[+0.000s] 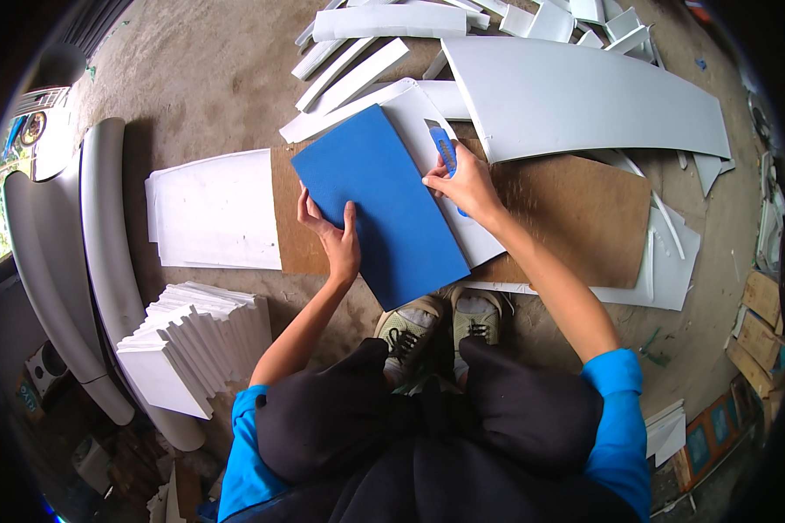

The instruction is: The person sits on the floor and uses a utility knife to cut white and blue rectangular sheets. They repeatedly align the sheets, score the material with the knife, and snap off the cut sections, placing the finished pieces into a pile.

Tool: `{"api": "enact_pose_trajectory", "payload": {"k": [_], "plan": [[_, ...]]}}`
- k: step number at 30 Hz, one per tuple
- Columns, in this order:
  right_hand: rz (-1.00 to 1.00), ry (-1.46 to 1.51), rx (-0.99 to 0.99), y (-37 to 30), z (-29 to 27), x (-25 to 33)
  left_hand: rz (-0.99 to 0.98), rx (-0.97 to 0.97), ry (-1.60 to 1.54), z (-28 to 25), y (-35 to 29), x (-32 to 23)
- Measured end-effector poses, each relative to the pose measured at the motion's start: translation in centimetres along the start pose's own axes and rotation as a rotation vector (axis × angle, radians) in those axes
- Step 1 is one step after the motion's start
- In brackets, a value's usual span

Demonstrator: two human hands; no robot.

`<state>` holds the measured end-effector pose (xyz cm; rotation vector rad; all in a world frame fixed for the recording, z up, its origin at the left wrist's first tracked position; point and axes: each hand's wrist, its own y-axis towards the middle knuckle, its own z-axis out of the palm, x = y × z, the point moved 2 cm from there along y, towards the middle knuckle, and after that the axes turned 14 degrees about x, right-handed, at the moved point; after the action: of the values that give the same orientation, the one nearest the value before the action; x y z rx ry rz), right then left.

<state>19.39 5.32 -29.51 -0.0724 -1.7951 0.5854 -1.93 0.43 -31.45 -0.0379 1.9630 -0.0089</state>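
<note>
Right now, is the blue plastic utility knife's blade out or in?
Out: its grey metal blade shows beyond the handle in the right hand.

From the head, the grey concrete floor (209, 87) is viewed steeply downward in fisheye, past a near black-clothed lap (427, 436).

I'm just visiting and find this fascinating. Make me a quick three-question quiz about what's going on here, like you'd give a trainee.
1. Which tool is in the grip of the right hand?
2. True or false: the blue board lies entirely beneath the white sheet that it overlaps.
3. On which side of the picture are the closely packed white slabs?
A) Left
B) Right
C) Top

Key:
1. A blue cutter knife.
2. False: the board lies over part of the sheet.
3. A.
</note>
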Motion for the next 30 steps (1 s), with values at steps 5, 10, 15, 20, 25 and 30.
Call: {"api": "enact_pose_trajectory", "payload": {"k": [5, 10, 15, 20, 25, 30], "plan": [[-0.041, 0.075, -0.022, 0.1, 0.2, -0.5, 0.002, -0.001, 0.014, 0.1, 0.1, -0.6], [-0.024, 0.079, -0.015, 0.1, 0.2, -0.3, 0.013, -0.011, -0.038, 0.2, 0.1, -0.3], [-0.011, 0.089, -0.023, 0.1, 0.2, -0.3, 0.022, 0.003, -0.009, 0.3, 0.1, 0.0], [-0.031, 0.039, 0.024, 0.2, 0.4, -0.4, -0.028, -0.036, 0.157, -0.2, -0.1, 0.2], [-0.130, -0.343, -0.030, 1.8, -1.1, 0.2, 0.287, -0.018, 0.519, -1.9, 4.6, -3.7], [-0.087, -0.839, -0.020, 4.8, 1.1, 4.8, 0.259, 0.222, 0.788, 1.0, 12.0, -4.7]]}}
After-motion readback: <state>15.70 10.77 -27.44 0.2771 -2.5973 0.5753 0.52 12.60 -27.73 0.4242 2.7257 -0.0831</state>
